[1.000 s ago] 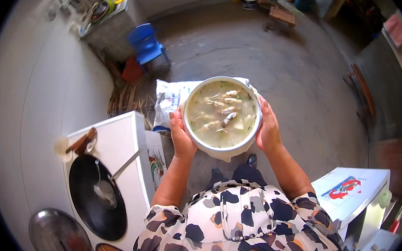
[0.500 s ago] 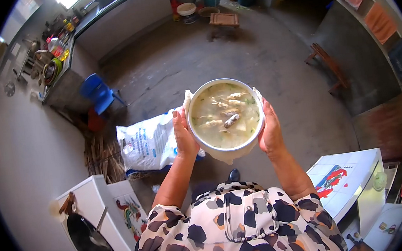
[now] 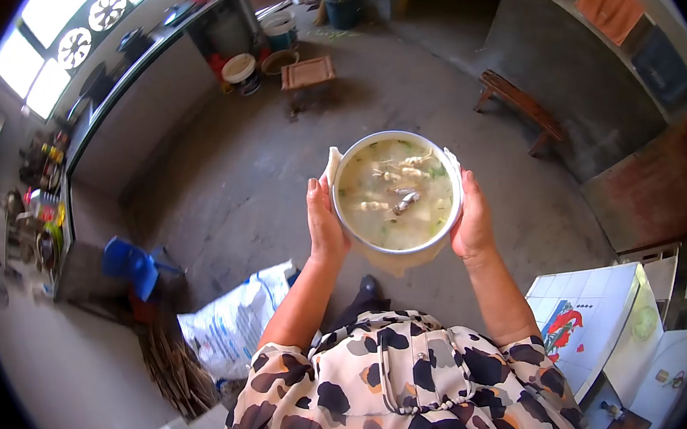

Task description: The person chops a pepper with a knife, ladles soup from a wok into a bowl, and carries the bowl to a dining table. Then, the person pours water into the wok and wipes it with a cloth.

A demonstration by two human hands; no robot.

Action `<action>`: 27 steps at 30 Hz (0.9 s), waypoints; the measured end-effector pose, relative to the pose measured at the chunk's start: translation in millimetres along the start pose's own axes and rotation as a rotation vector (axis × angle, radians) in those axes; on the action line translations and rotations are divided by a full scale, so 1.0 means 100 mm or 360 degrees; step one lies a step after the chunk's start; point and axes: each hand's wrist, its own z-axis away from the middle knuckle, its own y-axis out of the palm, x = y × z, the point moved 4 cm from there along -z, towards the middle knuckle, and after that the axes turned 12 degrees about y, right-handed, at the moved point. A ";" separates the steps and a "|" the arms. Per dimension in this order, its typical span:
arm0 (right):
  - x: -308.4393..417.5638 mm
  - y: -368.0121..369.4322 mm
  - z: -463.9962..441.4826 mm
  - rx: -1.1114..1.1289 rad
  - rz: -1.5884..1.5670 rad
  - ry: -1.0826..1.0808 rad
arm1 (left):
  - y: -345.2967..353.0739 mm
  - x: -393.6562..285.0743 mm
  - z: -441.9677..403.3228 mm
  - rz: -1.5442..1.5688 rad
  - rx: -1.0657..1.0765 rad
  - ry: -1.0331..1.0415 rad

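Observation:
A round white bowl (image 3: 343,229) of soup is held up in front of my body, between both hands. In its pale broth (image 3: 377,220) float chicken feet (image 3: 416,160), a dark piece and green bits. My left hand (image 3: 325,222) grips the bowl's left side, and my right hand (image 3: 471,215) grips its right side. A light cloth (image 3: 397,260) runs under the bowl and shows at both sides, between palms and bowl. The bowl looks about level. The fingers beneath it are partly hidden.
A wooden bench (image 3: 521,111) stands at the right and a low stool (image 3: 307,74) farther ahead. At the left are a blue chair (image 3: 131,266), a white sack (image 3: 238,315) and firewood (image 3: 172,360). A counter (image 3: 80,143) follows the left wall; a white cabinet (image 3: 590,319) is close at right.
I have stepped forward and turned left; the sack, chair and stove slide back in view, while the windows come into sight. Both hands still hold the bowl.

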 end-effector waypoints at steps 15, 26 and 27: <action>1.69 -1.00 -3.57 -0.0081 -0.0056 -0.0188 | 1.45 1.92 -3.65 -0.0082 0.0263 -0.0078; 3.04 -1.97 -6.70 -0.0144 -0.0079 -0.0283 | 2.45 3.79 -6.71 -0.0026 0.0143 -0.0238; 3.14 -2.03 -6.89 -0.0178 -0.0089 -0.0317 | 2.52 3.92 -6.92 -0.0018 0.0066 -0.0313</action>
